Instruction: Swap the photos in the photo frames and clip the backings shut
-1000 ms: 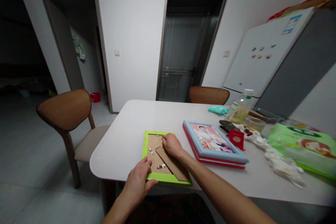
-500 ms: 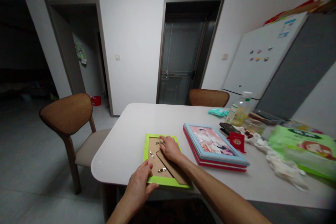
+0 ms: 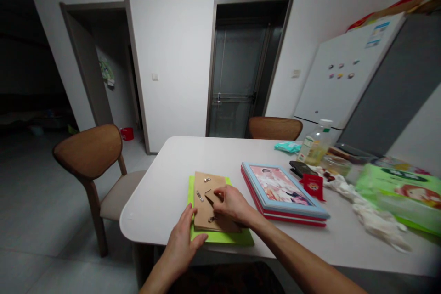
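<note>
The backing board (image 3: pixel 203 209) lies over the green frame (image 3: pixel 229 238) at the near edge of the table (image 3: pixel 193 151), with small metal clips (image 3: pixel 200 196) on its face. The board appears to be raised out of the frame's recess, with green rim visible at its left and near sides. The flap (image 3: pixel 208 199) on the board is pinched in a narrow grip by the right hand (image 3: pixel 236 204). The left hand (image 3: pixel 182 234) is braced at the frame's near left corner, its grip wide, thumb and fingers spread.

The pull is best kept light and near upright, since the flap's hinge could be strained by a sideways tug. The frame should be pressed down firmly at the corner, and the board's edges kept from catching on the rim or clips. Once the edge is free, the board would be better supported from beneath.

To the right, well placed out of the way, a light blue frame (image 3: pixel 292 212) is stacked on red frames (image 3: pixel 292 219). Beyond it, a red booklet (image 3: pixel 313 186) and a bottle (image 3: pixel 312 147) can be seen.
</note>
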`<state>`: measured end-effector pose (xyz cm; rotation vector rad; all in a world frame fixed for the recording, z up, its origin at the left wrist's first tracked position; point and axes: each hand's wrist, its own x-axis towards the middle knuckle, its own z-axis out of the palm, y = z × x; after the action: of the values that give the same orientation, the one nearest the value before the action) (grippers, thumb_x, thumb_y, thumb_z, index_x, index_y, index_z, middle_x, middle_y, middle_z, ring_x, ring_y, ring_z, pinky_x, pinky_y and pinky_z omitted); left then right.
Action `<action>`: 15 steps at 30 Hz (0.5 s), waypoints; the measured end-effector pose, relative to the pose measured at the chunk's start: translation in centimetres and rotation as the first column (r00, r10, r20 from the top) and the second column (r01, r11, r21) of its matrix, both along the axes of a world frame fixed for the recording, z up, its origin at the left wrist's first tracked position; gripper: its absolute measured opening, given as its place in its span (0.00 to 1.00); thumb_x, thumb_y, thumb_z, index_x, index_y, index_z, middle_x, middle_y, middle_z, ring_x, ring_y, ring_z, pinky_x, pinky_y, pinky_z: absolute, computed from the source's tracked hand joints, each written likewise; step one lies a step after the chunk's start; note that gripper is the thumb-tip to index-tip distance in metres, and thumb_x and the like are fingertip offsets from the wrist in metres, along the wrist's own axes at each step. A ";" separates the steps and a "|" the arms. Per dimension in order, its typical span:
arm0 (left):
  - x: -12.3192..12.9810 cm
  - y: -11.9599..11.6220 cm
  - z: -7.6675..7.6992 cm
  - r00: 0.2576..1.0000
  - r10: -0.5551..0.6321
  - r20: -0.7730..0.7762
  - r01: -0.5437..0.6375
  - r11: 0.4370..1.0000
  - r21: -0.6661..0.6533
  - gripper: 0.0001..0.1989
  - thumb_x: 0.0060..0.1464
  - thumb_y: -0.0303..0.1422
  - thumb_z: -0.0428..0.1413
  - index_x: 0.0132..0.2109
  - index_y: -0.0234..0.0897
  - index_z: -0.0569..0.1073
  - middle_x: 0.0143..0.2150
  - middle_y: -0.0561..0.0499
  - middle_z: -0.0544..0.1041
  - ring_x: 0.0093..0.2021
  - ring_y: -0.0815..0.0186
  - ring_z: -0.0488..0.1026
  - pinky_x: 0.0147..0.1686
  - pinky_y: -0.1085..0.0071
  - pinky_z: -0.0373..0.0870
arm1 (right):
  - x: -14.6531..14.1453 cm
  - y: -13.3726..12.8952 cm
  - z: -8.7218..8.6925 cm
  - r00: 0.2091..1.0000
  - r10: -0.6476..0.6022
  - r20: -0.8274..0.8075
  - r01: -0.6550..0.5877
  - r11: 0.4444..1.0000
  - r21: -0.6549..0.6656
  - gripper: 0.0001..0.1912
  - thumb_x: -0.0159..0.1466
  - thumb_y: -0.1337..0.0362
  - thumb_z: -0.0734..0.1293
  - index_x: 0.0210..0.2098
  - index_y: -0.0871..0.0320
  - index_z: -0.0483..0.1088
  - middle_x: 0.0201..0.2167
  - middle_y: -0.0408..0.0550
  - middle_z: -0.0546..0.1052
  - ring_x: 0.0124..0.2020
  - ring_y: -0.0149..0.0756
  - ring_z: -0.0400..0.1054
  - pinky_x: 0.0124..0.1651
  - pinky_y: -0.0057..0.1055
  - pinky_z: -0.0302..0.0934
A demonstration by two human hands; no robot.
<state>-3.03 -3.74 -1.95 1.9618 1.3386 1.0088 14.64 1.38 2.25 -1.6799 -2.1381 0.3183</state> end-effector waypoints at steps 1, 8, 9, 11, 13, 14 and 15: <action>0.2 0.3 0.3 0.999 0.018 0.047 -0.018 1.000 -0.008 0.25 0.42 0.28 0.54 0.50 0.33 0.61 0.54 0.41 0.63 0.54 0.59 0.59 0.53 0.61 0.55 | -0.2 -0.1 0.6 1.000 0.011 -0.013 -0.011 1.000 0.009 0.09 0.48 0.67 0.61 0.27 0.60 0.71 0.25 0.47 0.74 0.25 0.30 0.63 0.26 0.23 0.49; -1.3 2.8 1.8 0.913 0.188 0.362 -0.176 0.982 -0.066 0.16 0.47 0.32 0.48 0.45 0.35 0.65 0.44 0.48 0.72 0.46 0.63 0.68 0.47 0.66 0.62 | -2.2 -1.8 3.0 0.977 0.109 -0.183 -0.081 0.985 0.154 0.16 0.51 0.58 0.63 0.38 0.58 0.70 0.34 0.49 0.72 0.33 0.33 0.64 0.35 0.25 0.55; -2.3 3.1 1.6 0.909 0.206 0.363 -0.189 0.978 -0.084 0.17 0.47 0.33 0.48 0.45 0.34 0.65 0.43 0.47 0.72 0.45 0.63 0.68 0.46 0.66 0.63 | -1.8 -1.7 2.6 0.973 0.095 -0.210 -0.063 0.986 0.154 0.18 0.52 0.57 0.62 0.41 0.59 0.68 0.35 0.49 0.72 0.33 0.33 0.64 0.36 0.26 0.56; -4.6 3.6 1.2 0.898 0.257 0.358 -0.226 0.966 -0.127 0.18 0.45 0.35 0.49 0.45 0.33 0.64 0.41 0.47 0.73 0.42 0.61 0.70 0.42 0.66 0.65 | -0.3 -1.4 1.4 0.976 0.009 -0.217 0.022 0.990 0.141 0.19 0.55 0.57 0.60 0.43 0.60 0.67 0.36 0.51 0.72 0.33 0.33 0.65 0.38 0.27 0.56; -6.9 4.0 0.7 0.890 0.305 0.338 -0.263 0.950 -0.166 0.19 0.42 0.35 0.51 0.43 0.32 0.66 0.39 0.47 0.74 0.40 0.61 0.71 0.40 0.66 0.66 | 1.6 -1.0 -0.4 0.982 -0.130 -0.137 0.145 0.984 0.105 0.20 0.55 0.60 0.59 0.44 0.63 0.66 0.37 0.54 0.71 0.35 0.35 0.65 0.40 0.28 0.56; -7.9 4.2 0.5 0.890 0.321 0.324 -0.274 0.944 -0.184 0.19 0.41 0.36 0.51 0.42 0.32 0.66 0.38 0.47 0.74 0.39 0.61 0.72 0.39 0.66 0.66 | 2.5 -0.8 -1.3 0.981 -0.180 -0.074 0.186 0.980 0.078 0.20 0.54 0.61 0.60 0.45 0.64 0.65 0.37 0.55 0.71 0.37 0.37 0.65 0.41 0.29 0.55; -8.7 4.4 0.3 0.891 0.333 0.308 -0.282 0.939 -0.198 0.19 0.40 0.36 0.52 0.41 0.32 0.67 0.36 0.48 0.75 0.37 0.61 0.72 0.37 0.67 0.67 | 3.3 -0.7 -2.2 0.975 -0.221 -0.018 0.222 0.974 0.045 0.22 0.54 0.61 0.60 0.46 0.65 0.64 0.38 0.56 0.71 0.38 0.38 0.65 0.42 0.30 0.55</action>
<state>-11.73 0.70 -1.68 1.4112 1.5031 1.2858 17.89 0.64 0.09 -1.8617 -1.9099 0.2109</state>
